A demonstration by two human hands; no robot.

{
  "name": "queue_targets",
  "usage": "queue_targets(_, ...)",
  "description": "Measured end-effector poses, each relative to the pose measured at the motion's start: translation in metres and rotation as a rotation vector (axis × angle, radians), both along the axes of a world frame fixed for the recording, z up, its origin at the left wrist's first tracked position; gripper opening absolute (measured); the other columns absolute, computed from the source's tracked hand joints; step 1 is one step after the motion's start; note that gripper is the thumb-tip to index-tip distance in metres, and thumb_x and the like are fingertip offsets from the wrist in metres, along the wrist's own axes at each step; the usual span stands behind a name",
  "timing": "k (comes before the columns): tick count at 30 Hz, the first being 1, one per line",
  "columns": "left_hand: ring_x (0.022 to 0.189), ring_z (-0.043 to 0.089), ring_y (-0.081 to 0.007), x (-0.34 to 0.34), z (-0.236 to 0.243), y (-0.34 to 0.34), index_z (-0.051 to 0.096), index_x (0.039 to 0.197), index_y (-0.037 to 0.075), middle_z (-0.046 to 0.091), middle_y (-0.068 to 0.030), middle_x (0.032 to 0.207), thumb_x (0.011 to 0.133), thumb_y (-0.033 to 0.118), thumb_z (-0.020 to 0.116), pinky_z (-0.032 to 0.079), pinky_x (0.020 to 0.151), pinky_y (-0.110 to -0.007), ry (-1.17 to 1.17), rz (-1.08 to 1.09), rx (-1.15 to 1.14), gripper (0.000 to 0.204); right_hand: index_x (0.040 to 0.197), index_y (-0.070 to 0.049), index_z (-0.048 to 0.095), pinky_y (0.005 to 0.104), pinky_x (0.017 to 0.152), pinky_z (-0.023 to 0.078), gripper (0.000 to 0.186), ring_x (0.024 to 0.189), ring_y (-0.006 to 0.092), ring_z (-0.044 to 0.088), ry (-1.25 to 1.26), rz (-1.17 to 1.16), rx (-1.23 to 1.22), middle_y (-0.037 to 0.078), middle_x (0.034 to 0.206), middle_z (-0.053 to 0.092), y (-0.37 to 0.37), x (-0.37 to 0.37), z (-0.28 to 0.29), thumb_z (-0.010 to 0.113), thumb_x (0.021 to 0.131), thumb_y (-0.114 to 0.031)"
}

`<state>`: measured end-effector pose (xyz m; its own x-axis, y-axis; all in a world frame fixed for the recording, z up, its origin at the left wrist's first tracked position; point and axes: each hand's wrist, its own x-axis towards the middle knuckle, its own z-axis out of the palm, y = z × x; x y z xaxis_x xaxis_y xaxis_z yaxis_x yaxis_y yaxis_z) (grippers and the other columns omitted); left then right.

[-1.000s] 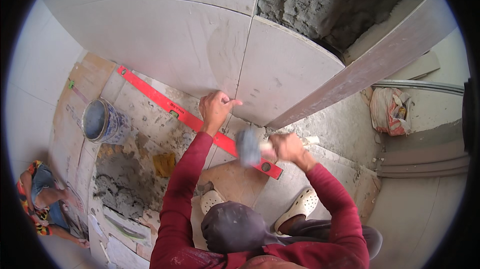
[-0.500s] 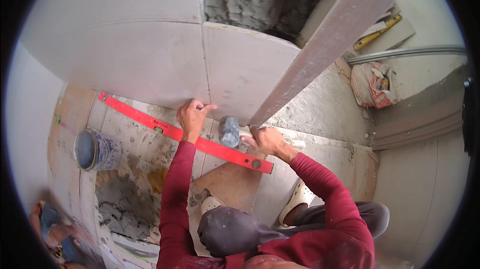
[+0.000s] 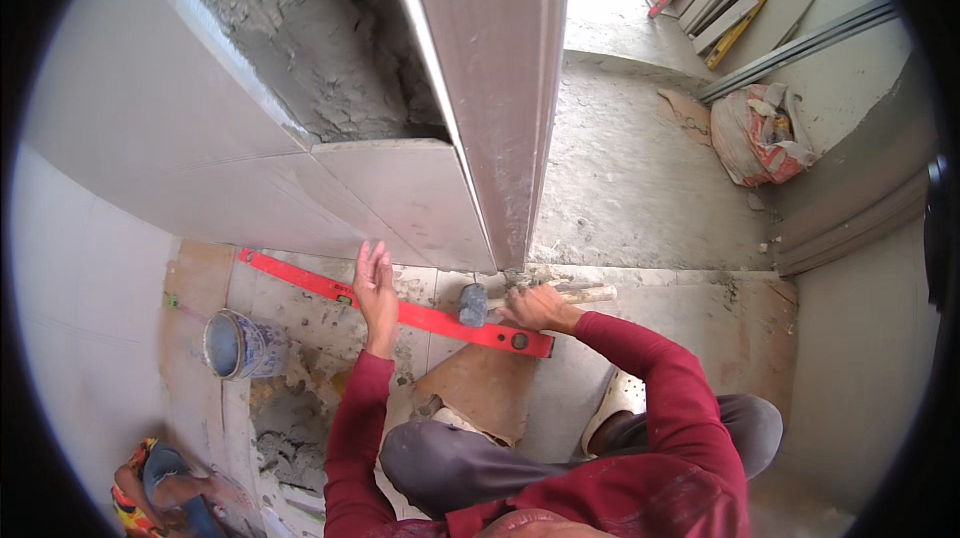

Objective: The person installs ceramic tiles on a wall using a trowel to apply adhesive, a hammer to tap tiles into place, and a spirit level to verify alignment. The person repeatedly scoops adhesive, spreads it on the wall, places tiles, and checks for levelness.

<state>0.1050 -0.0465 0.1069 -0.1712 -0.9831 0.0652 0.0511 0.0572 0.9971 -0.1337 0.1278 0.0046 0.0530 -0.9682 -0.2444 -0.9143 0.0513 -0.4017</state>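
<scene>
My left hand (image 3: 376, 293) is open, fingers extended toward the lower edge of a light grey wall tile (image 3: 400, 193), just above a long red spirit level (image 3: 450, 324) on the floor. My right hand (image 3: 535, 308) grips a mallet with a pale handle (image 3: 590, 295) and a dark grey head (image 3: 472, 305), held low over the level's right part. Above the tile is a recess of rough wet mortar (image 3: 330, 48), bordered on the right by a tall straight grey edge piece (image 3: 500, 108). My knees are bent below my hands.
A mortar-stained bucket (image 3: 245, 343) stands left, near grey mortar (image 3: 290, 443). Another person (image 3: 165, 488) is at lower left. Right of the wall, a passage holds a white-red sack (image 3: 760, 138), metal rails (image 3: 795, 48) and leaning boards with a yellow level (image 3: 745, 18).
The view has swung toward the passage, bringing more of it in. My left hand's curled fingers have straightened. My right hand still holds the mallet, low beside the foot of the wall.
</scene>
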Motion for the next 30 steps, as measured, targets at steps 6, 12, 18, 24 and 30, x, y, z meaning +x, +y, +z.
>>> queue_targets(6, 0.154, 0.024, -0.0303, -0.041, 0.073, 0.014, 0.008, 0.162, 0.0, 0.017, -0.0186, 0.169, 0.093, 0.006, 0.05, 0.017, 0.124, -0.047, 0.266, -0.159, 0.495, 0.082, 0.103, -0.002, 0.072, 0.0482, 0.071, 0.059, 0.029, 0.091, 0.0375, 0.072, 0.265, 0.495, -0.142, 0.021, 0.102, 0.07, -0.007, -0.044, 0.001, 0.061, 0.09, -0.025)
queue_targets(12, 0.142, 0.039, -0.0257, -0.048, 0.105, 0.007, 0.026, 0.156, -0.001, 0.041, -0.0124, 0.152, 0.087, 0.006, 0.048, 0.025, 0.119, -0.047, 0.143, -0.025, 0.601, 0.073, 0.099, -0.005, 0.074, 0.05, 0.076, 0.06, 0.023, 0.093, 0.0359, 0.073, 0.161, 0.73, 0.08, 0.02, 0.104, 0.072, -0.007, -0.066, 0.081, 0.065, 0.087, -0.022)
queue_targets(18, 0.133, 0.05, -0.0282, -0.04, 0.123, 0.009, 0.042, 0.142, -0.004, 0.052, -0.0141, 0.142, 0.085, 0.005, 0.049, 0.04, 0.111, -0.047, 0.066, -0.053, 0.59, 0.058, 0.114, -0.003, 0.065, 0.0485, 0.087, 0.057, 0.041, 0.106, 0.0377, 0.066, -0.09, 0.405, -0.212, 0.018, 0.107, 0.067, 0.017, -0.08, -0.003, 0.064, 0.093, -0.038)
queue_targets(24, 0.13, 0.052, -0.0329, -0.071, 0.158, 0.021, 0.024, 0.151, -0.01, 0.046, -0.0226, 0.147, 0.084, -0.003, 0.046, 0.046, 0.106, -0.048, 0.036, 0.03, 0.586, 0.071, 0.126, -0.001, 0.057, 0.0496, 0.088, 0.056, 0.048, 0.111, 0.0402, 0.064, -0.065, 0.435, -0.2, 0.02, 0.114, 0.067, 0.0, -0.079, -0.022, 0.064, 0.093, -0.036)
queue_targets(30, 0.13, 0.053, -0.0361, -0.071, 0.201, 0.033, 0.02, 0.152, -0.011, 0.045, -0.0262, 0.146, 0.084, -0.005, 0.043, 0.047, 0.107, -0.046, 0.084, 0.115, 0.512, 0.072, 0.128, 0.003, 0.057, 0.0489, 0.089, 0.057, 0.052, 0.112, 0.0395, 0.065, -0.046, 0.481, -0.088, 0.021, 0.12, 0.065, -0.01, -0.072, -0.021, 0.065, 0.093, -0.034)
